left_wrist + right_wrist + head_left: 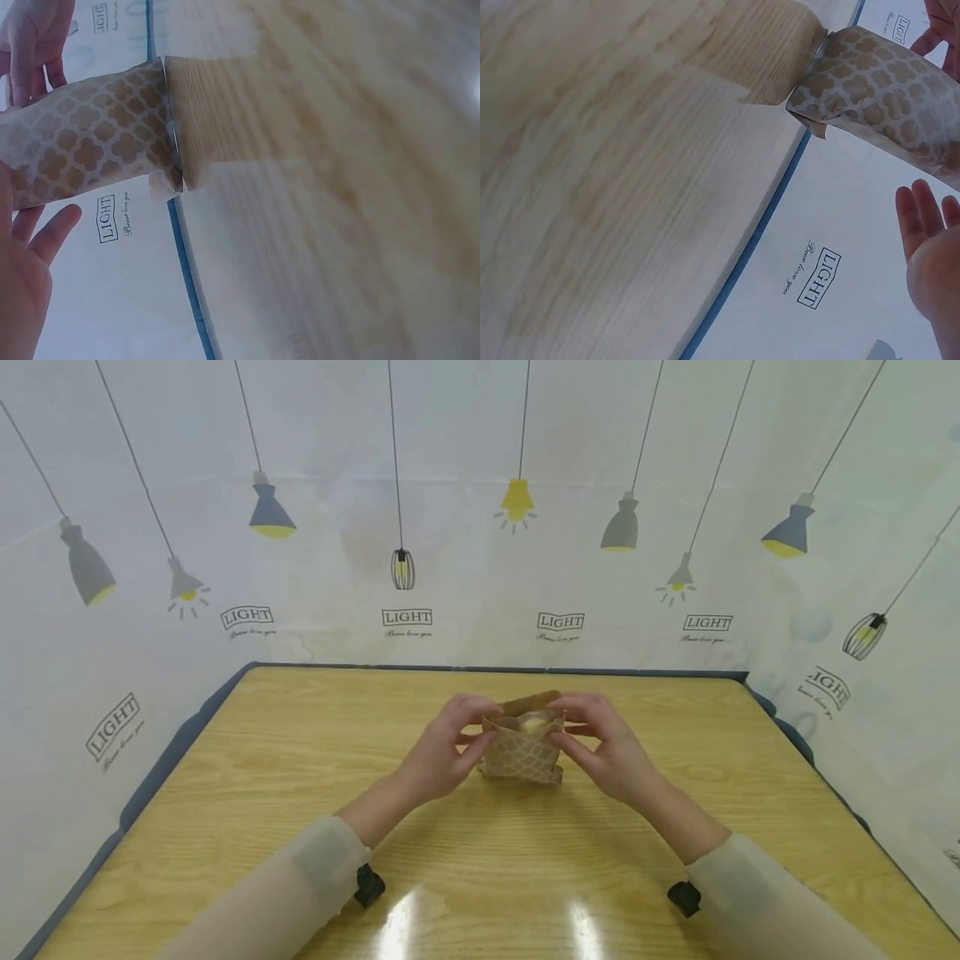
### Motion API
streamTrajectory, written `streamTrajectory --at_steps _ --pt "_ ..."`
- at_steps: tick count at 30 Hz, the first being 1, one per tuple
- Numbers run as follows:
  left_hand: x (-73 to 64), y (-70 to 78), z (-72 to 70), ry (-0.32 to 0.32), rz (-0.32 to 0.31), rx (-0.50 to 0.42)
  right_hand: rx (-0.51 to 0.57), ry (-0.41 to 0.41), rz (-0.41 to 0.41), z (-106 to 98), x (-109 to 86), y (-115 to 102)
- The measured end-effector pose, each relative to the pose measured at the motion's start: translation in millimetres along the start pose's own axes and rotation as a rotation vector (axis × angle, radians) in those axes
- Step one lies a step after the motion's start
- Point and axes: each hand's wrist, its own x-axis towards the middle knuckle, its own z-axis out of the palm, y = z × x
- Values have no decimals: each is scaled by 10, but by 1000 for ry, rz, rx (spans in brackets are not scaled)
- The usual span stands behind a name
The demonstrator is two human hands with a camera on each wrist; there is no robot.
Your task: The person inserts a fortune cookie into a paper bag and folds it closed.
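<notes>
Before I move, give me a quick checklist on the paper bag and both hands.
1. Left hand gripping the bag's side: ok.
2. Right hand gripping the opposite side: ok.
3. Paper bag standing on the table: ok.
4. Bag mouth open: ok, it gapes.
5. Base corners tucked: not ok, a flap sticks out.
6. Contents identified: cannot tell, only a pale patch shows.
</notes>
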Motion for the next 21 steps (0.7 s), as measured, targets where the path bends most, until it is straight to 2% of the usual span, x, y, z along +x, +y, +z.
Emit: streamTrajectory --at_steps 4,10,21 --pt "13 5 -9 -18 1 12 -43 12 -32 -5 3 14" --pt "29 -4 -15 -18 6 19 -89 -1 -34 -40 1 19" --pt "59 -25 -17 -11 36 147 -182 -42 -60 -80 25 -11"
